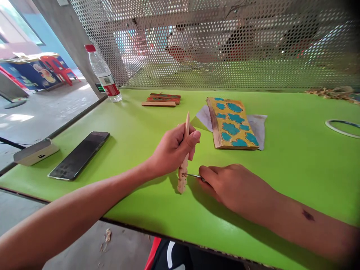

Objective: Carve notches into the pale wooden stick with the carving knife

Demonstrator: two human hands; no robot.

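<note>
My left hand is closed around a pale wooden stick, which is pointed at its far end and notched along its near end. The stick stands tilted above the green table. In my closed right hand is a small metal blade, its tip meeting the stick's notched side. Most of the tool's handle is hidden in the fingers, so I cannot tell its full shape. Beyond my right hand lies a wooden board painted yellow with teal patches, resting on a sheet of paper.
A black phone and a white box-shaped device lie on the left of the green table. Farther back are a water bottle and several thin wooden strips. A perforated metal panel bounds the far edge; a white ring lies right.
</note>
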